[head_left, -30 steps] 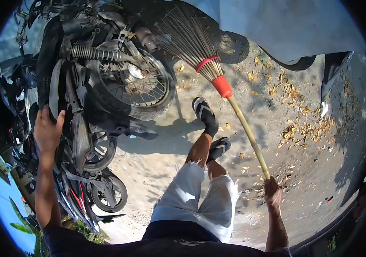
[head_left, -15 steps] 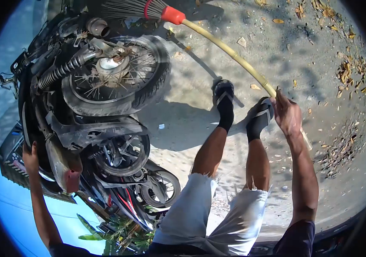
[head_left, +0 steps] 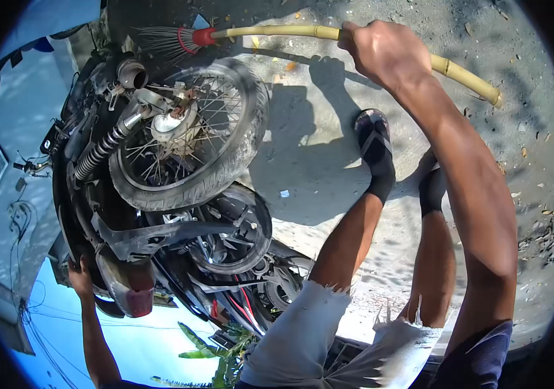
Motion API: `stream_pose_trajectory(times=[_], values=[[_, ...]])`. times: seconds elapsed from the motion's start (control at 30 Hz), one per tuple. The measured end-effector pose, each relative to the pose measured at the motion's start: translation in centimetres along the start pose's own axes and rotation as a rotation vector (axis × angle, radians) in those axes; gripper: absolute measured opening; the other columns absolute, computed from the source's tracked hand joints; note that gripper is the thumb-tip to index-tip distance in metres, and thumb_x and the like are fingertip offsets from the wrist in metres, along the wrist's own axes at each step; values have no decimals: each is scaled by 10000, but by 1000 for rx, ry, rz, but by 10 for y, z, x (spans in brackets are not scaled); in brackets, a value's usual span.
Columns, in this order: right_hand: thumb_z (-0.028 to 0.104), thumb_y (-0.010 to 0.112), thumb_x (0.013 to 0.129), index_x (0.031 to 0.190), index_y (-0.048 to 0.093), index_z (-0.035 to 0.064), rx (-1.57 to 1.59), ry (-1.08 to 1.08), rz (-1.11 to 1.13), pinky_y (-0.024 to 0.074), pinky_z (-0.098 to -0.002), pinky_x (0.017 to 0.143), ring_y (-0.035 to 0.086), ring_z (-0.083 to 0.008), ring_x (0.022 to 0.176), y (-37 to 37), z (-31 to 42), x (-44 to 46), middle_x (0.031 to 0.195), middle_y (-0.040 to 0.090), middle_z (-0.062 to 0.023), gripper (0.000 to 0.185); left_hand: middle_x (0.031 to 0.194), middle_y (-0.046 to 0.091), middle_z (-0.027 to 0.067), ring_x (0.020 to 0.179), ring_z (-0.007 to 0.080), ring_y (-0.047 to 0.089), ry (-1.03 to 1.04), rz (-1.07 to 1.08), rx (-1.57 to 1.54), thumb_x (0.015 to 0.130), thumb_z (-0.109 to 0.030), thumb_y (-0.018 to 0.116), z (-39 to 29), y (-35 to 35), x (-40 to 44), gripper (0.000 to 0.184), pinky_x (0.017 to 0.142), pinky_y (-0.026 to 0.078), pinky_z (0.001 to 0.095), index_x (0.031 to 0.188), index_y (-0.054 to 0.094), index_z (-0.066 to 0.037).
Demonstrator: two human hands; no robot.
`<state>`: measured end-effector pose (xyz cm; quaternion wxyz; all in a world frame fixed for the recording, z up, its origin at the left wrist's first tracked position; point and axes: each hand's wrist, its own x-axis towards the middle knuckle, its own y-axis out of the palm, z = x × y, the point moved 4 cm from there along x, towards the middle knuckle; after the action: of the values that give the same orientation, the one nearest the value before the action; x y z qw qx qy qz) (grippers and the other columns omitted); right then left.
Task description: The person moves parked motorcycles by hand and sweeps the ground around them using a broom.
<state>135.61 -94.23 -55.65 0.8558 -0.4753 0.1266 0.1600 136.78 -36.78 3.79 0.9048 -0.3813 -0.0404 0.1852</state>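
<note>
My right hand (head_left: 387,55) is closed around the bamboo handle of a broom (head_left: 277,30), whose stiff thin bristles fan out from a red collar at the upper left. The bristle end reaches in behind the motorcycle's wheel, close to the ground. My left hand (head_left: 81,277) grips the edge of the seat and tail of a dusty black motorcycle (head_left: 138,236); some of its fingers are hidden there. That motorcycle's spoked rear wheel (head_left: 189,133) stands nearest me, with a coil shock and an open exhaust end beside it.
A second motorcycle (head_left: 244,227) with red trim is parked close alongside, and another wheel (head_left: 283,285) shows beyond it. My sandalled feet (head_left: 374,139) stand on dusty concrete (head_left: 316,175) with scattered leaves. A pale wall (head_left: 11,142) rises at the left; plants (head_left: 225,356) grow below.
My right hand and the broom have swung up and leftward, the handle now nearly level and the bristles further behind the wheel. My left hand stays on the motorcycle. The view has shifted.
</note>
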Motion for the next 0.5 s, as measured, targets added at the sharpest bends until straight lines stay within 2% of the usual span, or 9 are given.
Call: stream_pose_trajectory(times=[0.13,0.17,0.2,0.23,0.33,0.4,0.43,0.47,0.5], values=[[389,572,934,1161,669,171,91,115,-166,537,-449,597,668,-350,661,4,-52,-96,729,666,-126,329,1295,546,298,1203,403,542,-24,-36,91,901,-492,627,20,9,-4,790,1011,410,411,1366,410,107],[388,591,924,1189,657,210,170,115,-205,538,-444,606,668,-343,663,4,-59,-105,725,664,-121,326,1314,531,301,1224,404,527,-30,-47,110,897,-500,628,15,7,-1,806,1025,400,411,1371,401,111],[383,585,929,1161,661,198,182,113,-214,537,-445,607,667,-340,662,2,-59,-107,719,661,-121,307,1352,494,311,1264,403,493,-63,-14,194,890,-521,626,12,4,-3,845,1055,374,412,1380,379,122],[378,578,933,1134,666,186,189,110,-228,536,-445,607,667,-337,660,-4,-56,-103,714,657,-121,292,1354,485,323,1264,411,489,-63,32,96,887,-518,632,-1,2,-5,853,1056,373,412,1387,369,121],[339,541,952,952,655,119,156,67,-165,531,-446,590,662,-326,633,-10,-21,-56,646,633,-130,247,1320,505,332,1241,423,503,-32,-8,100,882,-499,649,-12,-4,-6,845,1035,389,415,1375,371,129],[196,547,908,966,692,101,183,-3,-112,554,-445,617,677,-333,658,6,10,-10,699,667,-148,183,1298,521,333,1220,430,517,-7,-32,64,886,-475,655,-8,-1,-8,818,1020,400,412,1361,382,133],[223,557,920,963,656,99,253,-85,-180,541,-446,591,663,-349,646,5,28,9,670,643,-163,165,1281,534,331,1203,431,529,-37,-22,79,891,-460,652,-12,-2,-7,798,1010,407,410,1354,388,133],[153,535,888,933,659,78,255,-71,-48,551,-439,608,678,-339,668,18,51,36,686,662,-149,152,1264,546,329,1185,432,541,-70,-14,92,896,-446,649,-18,-2,-9,777,1001,413,409,1348,394,132],[146,527,884,928,662,74,273,-123,-81,553,-436,614,683,-332,684,28,72,56,705,670,-144,160,1247,559,327,1168,433,553,-104,-9,108,900,-432,646,-25,-4,-12,756,991,420,407,1341,400,132]])
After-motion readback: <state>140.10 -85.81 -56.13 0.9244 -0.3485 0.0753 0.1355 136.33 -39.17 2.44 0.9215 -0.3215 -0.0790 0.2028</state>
